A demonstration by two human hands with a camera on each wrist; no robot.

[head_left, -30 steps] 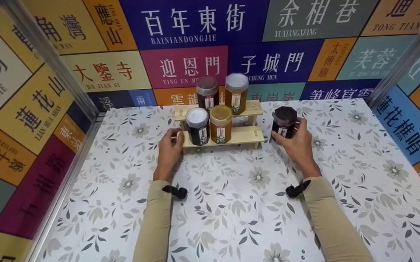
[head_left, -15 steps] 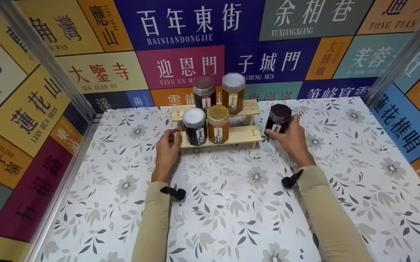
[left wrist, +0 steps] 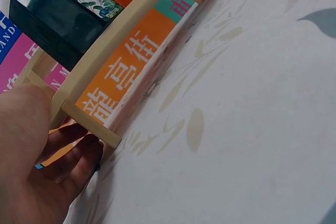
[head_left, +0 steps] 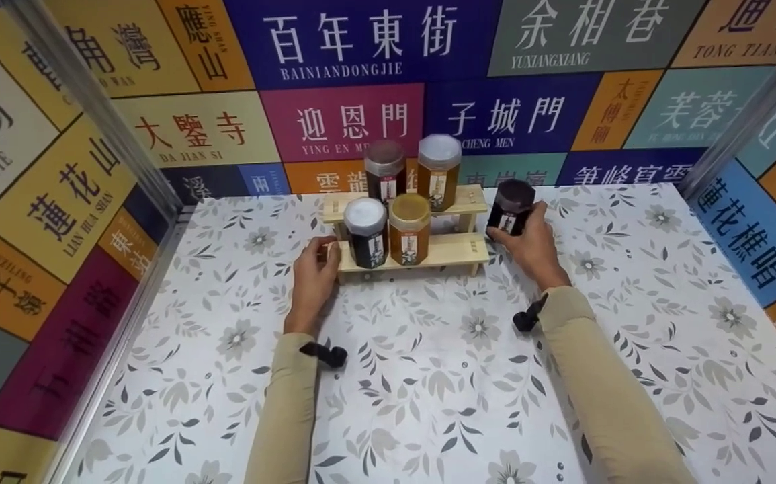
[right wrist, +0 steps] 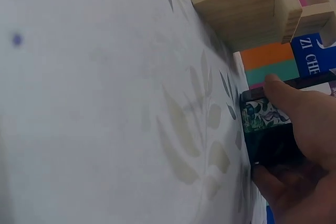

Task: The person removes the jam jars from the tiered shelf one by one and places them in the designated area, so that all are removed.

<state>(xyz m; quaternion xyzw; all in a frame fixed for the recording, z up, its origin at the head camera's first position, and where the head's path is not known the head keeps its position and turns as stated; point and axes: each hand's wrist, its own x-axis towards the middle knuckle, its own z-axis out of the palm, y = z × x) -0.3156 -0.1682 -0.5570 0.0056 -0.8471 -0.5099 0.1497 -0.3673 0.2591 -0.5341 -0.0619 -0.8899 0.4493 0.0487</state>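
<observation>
A dark faceted jar point(head_left: 511, 204), dark-lidded and labelled, is found right of centre in the upper half of the head frame, just beside the two-tier wooden stand point(head_left: 453, 250); whether the counter point(head_left: 421, 376) is touched by its base cannot be confirmed. The jar is judged fairly heavy if full, stiff-walled, somewhat slippery on smooth facets and possibly breakable; hold is best taken low on the body, across opposite sides. By the right grip point(head_left: 537, 239) the jar is clasped, thumb at left and fingers at right, parted only to the body's width; by the left grip point(head_left: 316, 269) the stand's lower tier is held at its left end, fingers curled beside it; on that tier a white-lidded dark jar point(head_left: 367, 235) and a yellow-lidded amber jar point(head_left: 410, 228) are borne.
</observation>
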